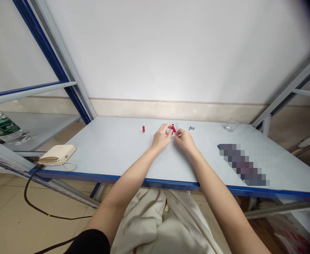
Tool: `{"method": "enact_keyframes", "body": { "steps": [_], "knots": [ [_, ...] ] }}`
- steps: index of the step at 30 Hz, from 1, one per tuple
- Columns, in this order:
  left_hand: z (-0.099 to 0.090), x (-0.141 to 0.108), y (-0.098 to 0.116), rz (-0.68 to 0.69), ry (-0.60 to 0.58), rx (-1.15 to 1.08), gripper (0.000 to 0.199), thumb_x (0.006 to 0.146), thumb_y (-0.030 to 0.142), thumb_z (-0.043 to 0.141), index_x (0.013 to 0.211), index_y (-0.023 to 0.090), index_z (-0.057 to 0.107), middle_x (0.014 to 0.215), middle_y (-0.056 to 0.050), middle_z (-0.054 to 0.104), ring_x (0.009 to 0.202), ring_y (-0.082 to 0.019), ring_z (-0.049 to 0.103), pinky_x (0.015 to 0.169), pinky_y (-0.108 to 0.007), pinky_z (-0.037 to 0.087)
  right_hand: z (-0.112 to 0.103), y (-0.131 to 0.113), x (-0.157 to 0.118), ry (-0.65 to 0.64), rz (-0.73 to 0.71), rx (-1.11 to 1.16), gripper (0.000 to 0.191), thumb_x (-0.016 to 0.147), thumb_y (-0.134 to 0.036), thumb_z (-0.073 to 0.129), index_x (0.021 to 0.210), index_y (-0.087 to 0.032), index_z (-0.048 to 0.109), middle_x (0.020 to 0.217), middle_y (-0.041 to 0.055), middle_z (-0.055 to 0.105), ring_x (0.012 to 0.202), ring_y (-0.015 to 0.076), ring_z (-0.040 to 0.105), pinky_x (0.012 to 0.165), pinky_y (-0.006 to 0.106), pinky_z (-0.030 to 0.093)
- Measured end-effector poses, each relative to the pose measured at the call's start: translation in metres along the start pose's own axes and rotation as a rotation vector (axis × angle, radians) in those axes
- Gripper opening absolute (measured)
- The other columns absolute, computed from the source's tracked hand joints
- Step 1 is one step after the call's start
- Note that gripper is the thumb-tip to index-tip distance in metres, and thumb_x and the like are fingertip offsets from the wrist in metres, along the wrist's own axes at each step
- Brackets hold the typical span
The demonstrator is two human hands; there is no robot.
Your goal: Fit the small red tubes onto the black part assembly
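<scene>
I'm watching through the head camera: both hands are working close together, just short of touching, low over the tabletop. The left hand (161,137) pinches a small red plastic part (173,129) at its fingertips, and the part stands out between the two hands. The right hand (185,140) is turned in toward it, its fingertips on what looks like a thin white pin (179,135), though it's too small for me to be sure. Right now the work is fine fingertip handling of these two pieces.

Well left of the left hand stands a red cylinder (143,129). Beyond the right hand lie a few small metal pieces (191,128), and farther right is a clear drinking glass (232,125). Nearer the right forearm, a long object is pixelated out (243,165). The white table (144,180) has a blue edge. Far left of the hands sit a cream pouch (57,154) and a black cable (38,208).
</scene>
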State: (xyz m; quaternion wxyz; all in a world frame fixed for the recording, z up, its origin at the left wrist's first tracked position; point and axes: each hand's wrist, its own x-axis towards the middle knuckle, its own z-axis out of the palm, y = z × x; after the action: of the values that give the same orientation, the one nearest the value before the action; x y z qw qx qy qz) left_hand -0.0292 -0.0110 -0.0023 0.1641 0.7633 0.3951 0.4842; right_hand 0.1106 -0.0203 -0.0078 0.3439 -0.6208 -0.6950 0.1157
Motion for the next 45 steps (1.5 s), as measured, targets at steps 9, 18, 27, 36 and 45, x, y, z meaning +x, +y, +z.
{"method": "enact_keyframes", "body": {
  "steps": [9, 18, 27, 36, 45],
  "knots": [
    [-0.003, 0.000, 0.001, 0.026, 0.015, 0.015, 0.029, 0.085, 0.019, 0.045, 0.112, 0.021, 0.056, 0.117, -0.007, 0.055, 0.089, -0.013, 0.057, 0.076, -0.025, 0.047, 0.002, -0.002, 0.002, 0.052, 0.058, 0.223, 0.009, 0.070, -0.022, 0.049, 0.073, -0.016, 0.054, 0.076, 0.0047, 0.062, 0.067, 0.0143, 0.055, 0.066, 0.026, 0.041],
    [0.000, 0.000, -0.004, 0.023, -0.024, 0.044, 0.024, 0.084, 0.018, 0.046, 0.104, 0.018, 0.058, 0.105, -0.005, 0.062, 0.075, -0.012, 0.057, 0.079, -0.027, 0.046, 0.004, -0.004, 0.003, 0.066, 0.077, 0.336, 0.022, 0.067, -0.026, 0.055, 0.086, -0.015, 0.057, 0.084, 0.0065, 0.064, 0.071, 0.0158, 0.058, 0.067, 0.029, 0.044],
    [-0.003, 0.002, -0.002, 0.028, 0.029, 0.062, 0.021, 0.084, 0.018, 0.044, 0.098, 0.018, 0.059, 0.100, -0.006, 0.063, 0.082, -0.014, 0.058, 0.081, -0.028, 0.045, 0.001, -0.007, 0.002, 0.065, 0.076, 0.313, 0.016, 0.069, -0.028, 0.054, 0.078, -0.015, 0.059, 0.081, 0.0062, 0.065, 0.069, 0.0162, 0.058, 0.066, 0.029, 0.043],
    [-0.049, 0.026, -0.012, -0.226, 0.479, -0.196, 0.011, 0.079, 0.017, 0.049, 0.086, 0.018, 0.058, 0.094, -0.006, 0.062, 0.078, -0.013, 0.056, 0.062, -0.021, 0.042, 0.021, -0.014, 0.006, -0.084, 0.117, 0.577, 0.017, 0.063, -0.027, 0.060, 0.075, -0.016, 0.057, 0.073, 0.0042, 0.062, 0.064, 0.0148, 0.057, 0.062, 0.027, 0.043],
    [-0.082, 0.014, -0.064, -0.659, 0.899, -0.664, 0.012, 0.064, 0.015, 0.048, 0.076, 0.016, 0.050, 0.087, -0.002, 0.057, 0.060, -0.006, 0.052, 0.047, -0.017, 0.032, 0.062, -0.053, 0.034, -0.220, 0.033, 0.367, 0.006, 0.062, -0.016, 0.055, 0.069, -0.016, 0.054, 0.067, -0.0010, 0.059, 0.060, 0.0104, 0.052, 0.056, 0.021, 0.037]
  ]
}}
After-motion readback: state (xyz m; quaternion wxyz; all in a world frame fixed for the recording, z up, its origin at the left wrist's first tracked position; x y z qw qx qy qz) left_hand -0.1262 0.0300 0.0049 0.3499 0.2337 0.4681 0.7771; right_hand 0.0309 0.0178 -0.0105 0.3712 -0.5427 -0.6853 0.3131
